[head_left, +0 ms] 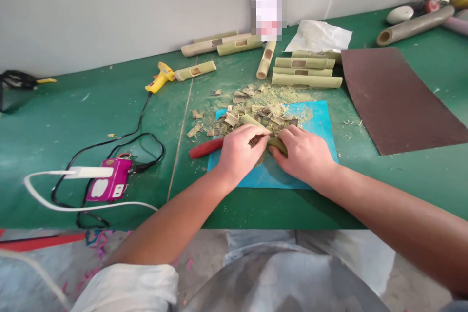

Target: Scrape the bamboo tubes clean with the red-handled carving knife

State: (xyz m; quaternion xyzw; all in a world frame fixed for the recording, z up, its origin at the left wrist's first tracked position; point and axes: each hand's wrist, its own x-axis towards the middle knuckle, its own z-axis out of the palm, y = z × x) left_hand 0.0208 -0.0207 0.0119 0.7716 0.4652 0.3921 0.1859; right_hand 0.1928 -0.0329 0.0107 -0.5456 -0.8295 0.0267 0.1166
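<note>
My left hand (244,150) and my right hand (302,150) are close together over a blue sheet (274,175). A green bamboo tube (254,121) runs from the chip pile down to the right, between my hands. My right hand's fingers wrap round its near end. My left thumb and forefinger are pinched at the tube; what they hold is too small to make out. Beside my left hand lies a red handle (206,147), its right end hidden by that hand. Bamboo chips (232,119) and shavings are heaped behind my hands.
Cut bamboo tubes (307,80) are stacked behind, with white paper (318,36) on top. A brown sheet (398,102) lies right. At left are a yellow glue gun (161,78), a purple power strip (111,178) and cables. A grey tube (417,27) lies at the far right.
</note>
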